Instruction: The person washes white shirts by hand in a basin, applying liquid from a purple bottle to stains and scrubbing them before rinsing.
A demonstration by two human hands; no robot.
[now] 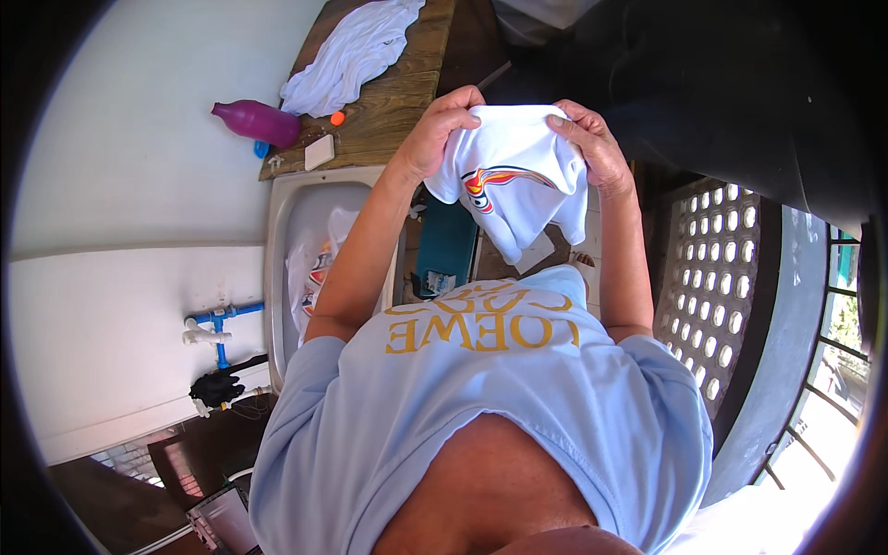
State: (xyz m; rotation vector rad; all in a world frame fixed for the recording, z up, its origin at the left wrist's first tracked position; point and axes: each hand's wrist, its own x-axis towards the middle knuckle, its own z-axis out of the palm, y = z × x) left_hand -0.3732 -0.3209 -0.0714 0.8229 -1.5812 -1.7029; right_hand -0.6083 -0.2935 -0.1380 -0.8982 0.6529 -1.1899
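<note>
Stretched between my two hands is a white T-shirt with a red, yellow and blue print on it. My left hand pinches its upper left edge, thumb on the near side. At the upper right edge, my right hand grips it the same way. The cloth hangs in folds below both hands, in front of my chest. To the left, more white printed cloth lies in the sink basin, partly hidden by my left forearm.
Beyond the sink is a wooden counter with a crumpled white garment, a purple bottle on its side, an orange cap and a white soap bar. Blue pipes run along the left wall. A perforated block wall stands right.
</note>
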